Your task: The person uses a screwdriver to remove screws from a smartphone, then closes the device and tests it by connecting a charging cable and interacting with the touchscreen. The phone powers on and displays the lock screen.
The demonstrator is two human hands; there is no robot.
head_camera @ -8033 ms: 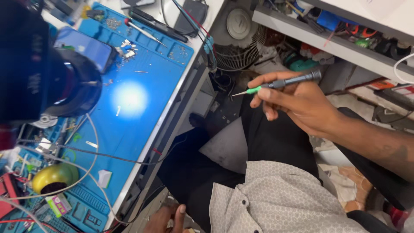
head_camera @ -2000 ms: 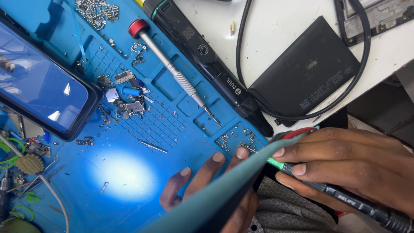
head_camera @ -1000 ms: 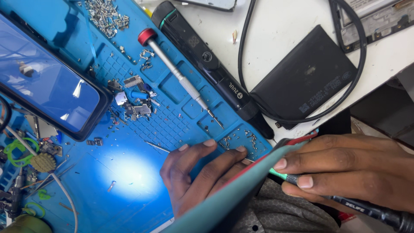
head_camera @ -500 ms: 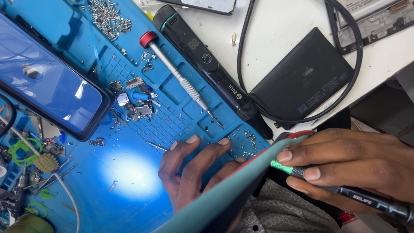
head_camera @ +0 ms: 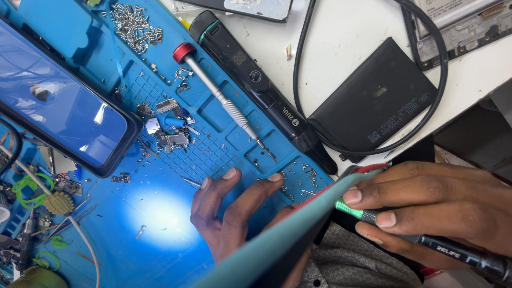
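Low in the frame, the left hand lay with fingers spread on the blue work mat, its palm under the edge of a teal flat panel that slanted from bottom centre up to the right. Whether it gripped that panel could not be told. At lower right, the right hand pinched a black green-collared screwdriver between thumb and fingers, just beside the panel's upper edge. A red-capped screwdriver and loose screws lay on the mat above.
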